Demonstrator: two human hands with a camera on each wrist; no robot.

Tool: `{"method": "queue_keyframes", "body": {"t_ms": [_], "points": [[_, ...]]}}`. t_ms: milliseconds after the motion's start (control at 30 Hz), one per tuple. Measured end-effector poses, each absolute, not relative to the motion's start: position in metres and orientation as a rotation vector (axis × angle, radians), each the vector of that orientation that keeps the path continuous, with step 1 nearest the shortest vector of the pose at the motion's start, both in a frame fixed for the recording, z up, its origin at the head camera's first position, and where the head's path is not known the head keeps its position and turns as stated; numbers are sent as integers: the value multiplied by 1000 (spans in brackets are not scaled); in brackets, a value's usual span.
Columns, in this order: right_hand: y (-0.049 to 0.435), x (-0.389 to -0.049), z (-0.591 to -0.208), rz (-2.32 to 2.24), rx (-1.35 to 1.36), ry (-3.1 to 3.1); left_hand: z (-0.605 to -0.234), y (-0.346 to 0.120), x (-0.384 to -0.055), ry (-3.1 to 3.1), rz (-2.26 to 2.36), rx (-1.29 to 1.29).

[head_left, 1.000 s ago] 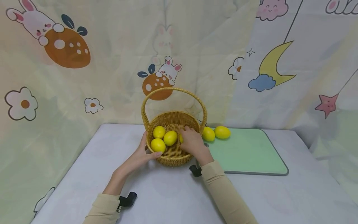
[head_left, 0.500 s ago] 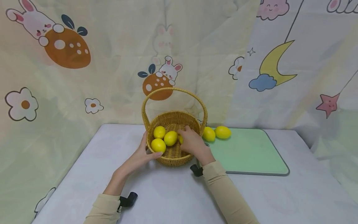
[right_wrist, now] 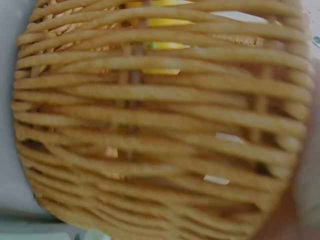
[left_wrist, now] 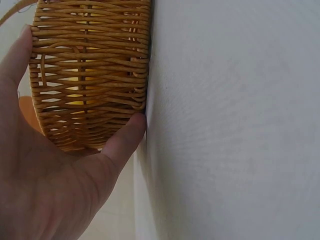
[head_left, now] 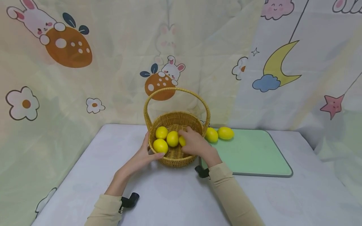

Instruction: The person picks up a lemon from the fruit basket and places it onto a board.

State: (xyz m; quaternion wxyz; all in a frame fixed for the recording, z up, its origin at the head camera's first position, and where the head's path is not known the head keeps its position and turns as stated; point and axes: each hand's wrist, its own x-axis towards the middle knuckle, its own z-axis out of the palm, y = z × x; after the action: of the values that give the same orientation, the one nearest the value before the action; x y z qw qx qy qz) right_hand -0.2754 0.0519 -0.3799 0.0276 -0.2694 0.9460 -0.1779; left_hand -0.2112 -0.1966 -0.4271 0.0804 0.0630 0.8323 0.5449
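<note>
A round wicker basket [head_left: 175,162] with a tall arched handle stands on the table in the head view. My left hand [head_left: 142,158] holds its left side, thumb at the front rim and fingers along the outer wall. The left wrist view shows that hand [left_wrist: 55,180] spread across the basket's woven side [left_wrist: 90,65]. My right hand [head_left: 196,143] reaches over the right rim and grips a lemon [head_left: 182,141] inside, partly hidden by the fingers. Left of it several lemons [head_left: 160,146] lie in the basket. Woven wall [right_wrist: 165,110] fills the right wrist view.
A green cutting board [head_left: 251,153] with a grey edge lies right of the basket. Two lemons [head_left: 225,133] sit at its back left, one close to the basket. Behind the white table [head_left: 169,197] hangs a printed cloth [head_left: 118,62].
My right wrist has shifted slightly to the right, and more of the lemon at its fingers shows. The left hand and basket stay in place.
</note>
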Motion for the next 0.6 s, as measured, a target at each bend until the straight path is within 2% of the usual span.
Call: {"method": "queue_keyframes", "body": {"t_ms": [300,600], "points": [[68,-272,-363,-800,-955,2857,-428,-196,-212,2486,1641,210],[90,-260,-327,-976,-977,2881,-428,-197,-213,2495,1637,190]]}}
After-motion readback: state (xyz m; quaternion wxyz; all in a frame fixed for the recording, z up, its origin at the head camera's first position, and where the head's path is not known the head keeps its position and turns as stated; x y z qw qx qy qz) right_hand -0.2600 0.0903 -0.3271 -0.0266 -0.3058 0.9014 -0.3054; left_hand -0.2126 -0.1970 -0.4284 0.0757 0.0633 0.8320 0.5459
